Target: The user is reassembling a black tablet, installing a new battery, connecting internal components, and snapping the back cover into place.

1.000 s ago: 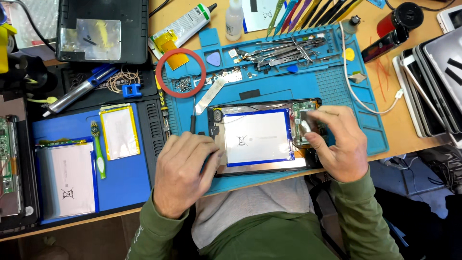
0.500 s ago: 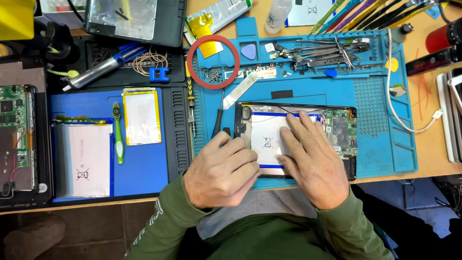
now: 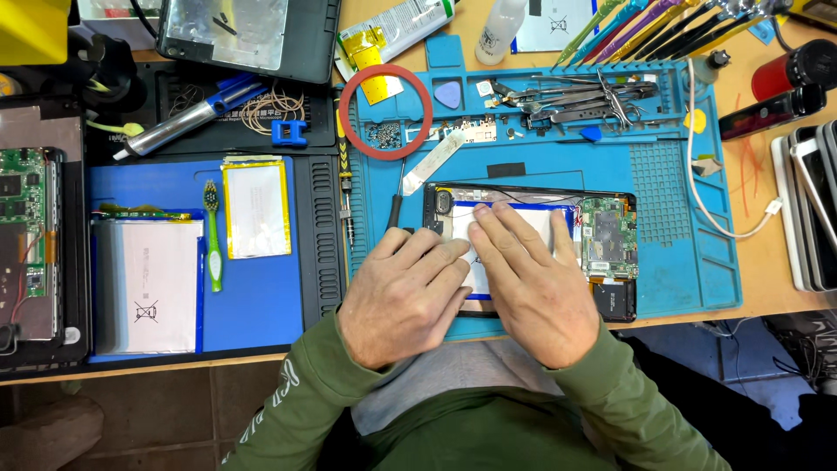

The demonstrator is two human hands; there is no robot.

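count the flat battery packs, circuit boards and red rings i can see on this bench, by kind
Flat battery packs: 3 – a large silvery one, a small yellow-edged one, and a white one under both hands in the opened tablet.
Green circuit boards: 2 – one in the tablet, one at the far left.
Red rings: 1.
Total: 6
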